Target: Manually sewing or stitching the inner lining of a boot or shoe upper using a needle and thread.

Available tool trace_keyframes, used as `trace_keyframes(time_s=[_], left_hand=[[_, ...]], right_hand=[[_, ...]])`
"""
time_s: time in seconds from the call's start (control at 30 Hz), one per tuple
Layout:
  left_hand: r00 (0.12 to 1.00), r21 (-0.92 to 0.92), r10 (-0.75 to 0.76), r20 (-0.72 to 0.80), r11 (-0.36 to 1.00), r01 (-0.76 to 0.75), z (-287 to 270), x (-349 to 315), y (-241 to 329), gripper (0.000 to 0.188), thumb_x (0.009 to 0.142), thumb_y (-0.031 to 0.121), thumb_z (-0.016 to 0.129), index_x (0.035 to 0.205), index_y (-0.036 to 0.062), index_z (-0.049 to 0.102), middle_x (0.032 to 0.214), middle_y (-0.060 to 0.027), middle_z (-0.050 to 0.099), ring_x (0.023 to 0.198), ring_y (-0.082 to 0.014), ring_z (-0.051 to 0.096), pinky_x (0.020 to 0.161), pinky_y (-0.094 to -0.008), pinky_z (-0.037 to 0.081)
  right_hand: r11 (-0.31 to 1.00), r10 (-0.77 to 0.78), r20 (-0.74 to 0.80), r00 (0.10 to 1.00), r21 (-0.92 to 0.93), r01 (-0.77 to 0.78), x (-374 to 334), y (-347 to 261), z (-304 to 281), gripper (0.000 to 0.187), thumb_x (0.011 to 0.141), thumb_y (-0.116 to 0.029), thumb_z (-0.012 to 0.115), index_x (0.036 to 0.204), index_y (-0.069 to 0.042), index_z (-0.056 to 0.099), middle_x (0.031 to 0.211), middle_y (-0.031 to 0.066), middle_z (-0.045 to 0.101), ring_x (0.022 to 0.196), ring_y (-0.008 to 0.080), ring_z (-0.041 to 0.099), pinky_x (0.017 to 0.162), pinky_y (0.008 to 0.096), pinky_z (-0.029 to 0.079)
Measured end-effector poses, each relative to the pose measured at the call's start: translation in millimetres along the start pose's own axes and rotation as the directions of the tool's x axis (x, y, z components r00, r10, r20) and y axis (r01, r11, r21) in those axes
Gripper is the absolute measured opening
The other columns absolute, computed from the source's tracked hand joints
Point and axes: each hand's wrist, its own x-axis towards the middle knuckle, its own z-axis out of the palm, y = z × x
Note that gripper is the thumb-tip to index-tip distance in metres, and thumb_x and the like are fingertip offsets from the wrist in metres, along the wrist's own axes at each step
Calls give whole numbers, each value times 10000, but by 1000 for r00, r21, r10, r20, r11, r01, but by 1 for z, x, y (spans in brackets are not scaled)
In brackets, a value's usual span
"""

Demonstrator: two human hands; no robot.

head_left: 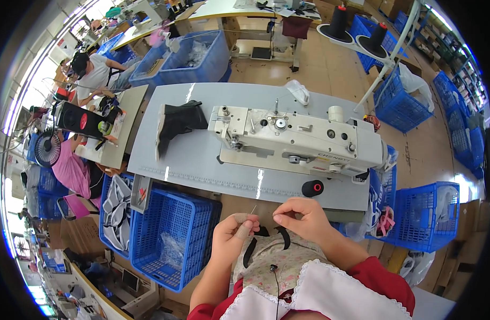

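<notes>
My left hand point(237, 232) is raised in front of the table's near edge, with tape round its fingers. Thumb and forefinger pinch a thin needle point(254, 209), its tip pointing up. Close by on the right, my right hand point(303, 218) is closed in a pinch; anything in it is too fine to make out. The two hands do not touch. Beyond them stands a white sewing machine point(303, 136) on a grey table point(202, 165). A black thread spool point(312, 188) lies at the near edge, and a black ankle boot point(176, 124) lies left of the machine.
A blue crate point(173, 234) with clear plastic stands left of my lap, beside a small tray point(142, 193). More blue crates point(423, 216) are on the right. Black thread cones point(338, 24) sit on a stand behind the machine. A co-worker point(98, 74) sits at the far left.
</notes>
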Motion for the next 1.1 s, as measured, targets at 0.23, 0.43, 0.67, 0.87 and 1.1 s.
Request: trace_keyframes(time_s=[0.23, 0.43, 0.67, 0.87, 1.1], left_hand=[[983, -149, 102, 152, 986, -79, 2, 0, -4, 187, 892, 0, 501, 1069, -42, 543, 881, -126, 634, 792, -184, 627, 685, -272, 507], [994, -272, -2, 111, 962, 32, 18, 7, 3, 221, 891, 62, 519, 1095, -8, 472, 856, -146, 641, 751, -224, 636, 660, -301, 506], [987, -314, -73, 146, 942, 116, 21, 15, 0, 175, 894, 66, 499, 1056, -1, 480, 858, -161, 644, 750, -230, 644, 650, -297, 517], [984, -299, -83, 158, 946, 128, 20, 18, -1, 158, 894, 42, 485, 1045, -4, 479, 823, -143, 634, 713, -198, 628, 633, -274, 508], [989, 64, -9, 149, 998, 0, 23, 16, -4, 213, 847, -33, 473, 1054, 8, 505, 738, -62, 599, 665, -103, 578, 610, -236, 476]], right_hand=[[983, -153, -55, 987, -115, 147, -4, -3, 1, 61, 790, -74, 667, 830, -29, 657, 680, 19, 589, 575, 72, 531, 514, 218, 414], [983, -158, -93, 983, -111, 148, -5, -4, 0, 63, 792, -80, 667, 830, -31, 653, 670, 26, 580, 572, 73, 530, 508, 216, 413], [963, -237, -175, 956, -173, 207, 2, 1, 1, 60, 788, -77, 665, 808, -26, 640, 657, 28, 568, 554, 88, 526, 491, 220, 412], [953, -281, -183, 942, -171, 251, 7, 0, 4, 58, 775, -70, 671, 803, -29, 642, 650, 47, 571, 534, 118, 522, 477, 243, 410], [925, -304, -116, 945, -272, 264, 14, 10, -5, 88, 749, -41, 681, 832, -25, 656, 657, 64, 563, 532, 137, 519, 486, 250, 405]])
